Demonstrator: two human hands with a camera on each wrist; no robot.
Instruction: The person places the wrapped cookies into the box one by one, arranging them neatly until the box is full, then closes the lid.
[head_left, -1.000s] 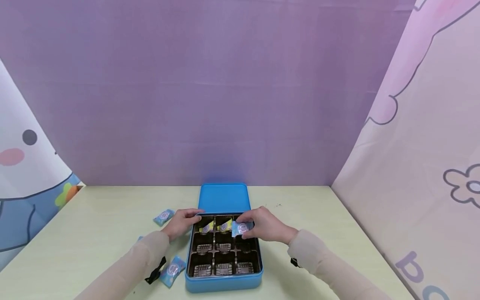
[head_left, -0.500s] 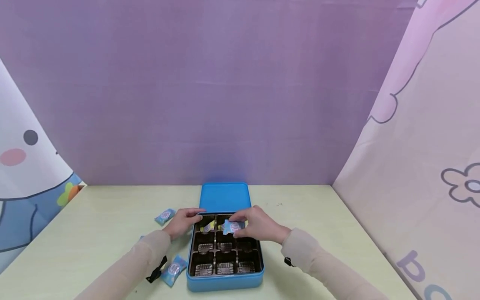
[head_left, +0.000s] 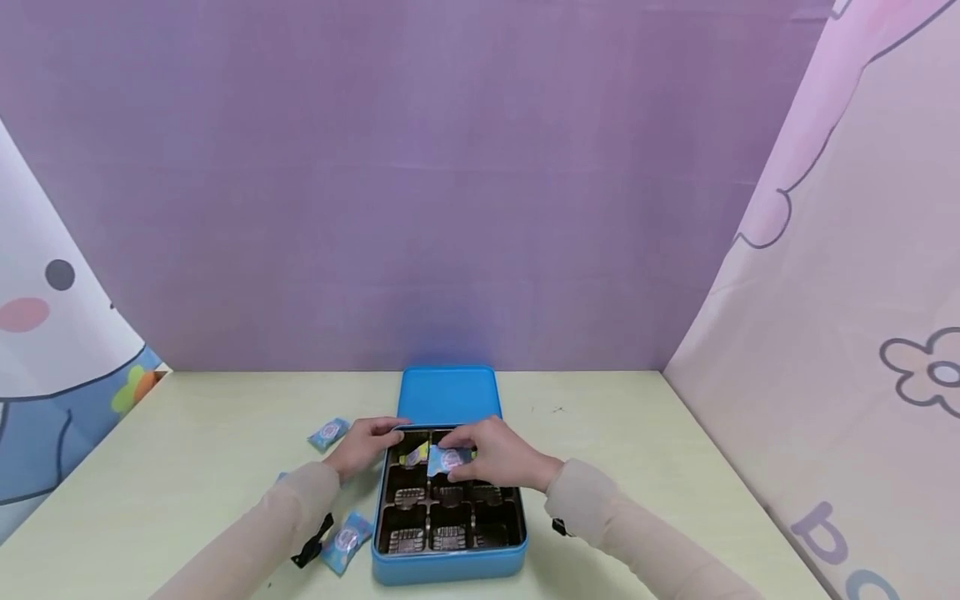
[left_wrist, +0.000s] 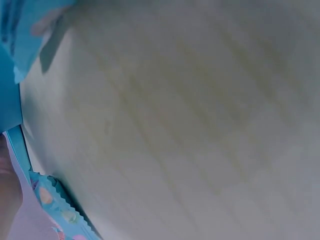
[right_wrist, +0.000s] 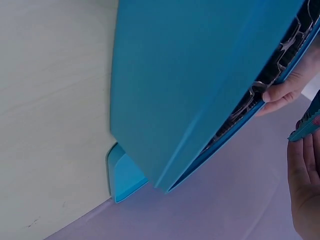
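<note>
A blue tin box [head_left: 450, 568] with a dark divided tray inside stands on the table. My left hand [head_left: 363, 446] grips its far left corner, thumb over the rim; the right wrist view shows that thumb on the rim too. Between thumb and fingers, my right hand [head_left: 506, 454] pinches a blue wrapped candy [head_left: 446, 460] over the back middle compartment. A yellow wrapped candy [head_left: 415, 455] lies in the back left compartment. The right hand hides most of the back right compartment. The middle and front rows show bare tray bottoms.
Behind the box lies a blue lid [head_left: 450, 396]. Blue wrapped candies are on the table to the left, one farther back [head_left: 328, 433] and one near the box's front corner [head_left: 347, 543]; another peeks out beside the left sleeve [head_left: 300, 492]. A purple backdrop [head_left: 420, 208] rises behind.
My right hand has moved left with the blue candy, from over the back right compartment to the back middle one, covering the yellow candy there. The left hand stays at the corner.
</note>
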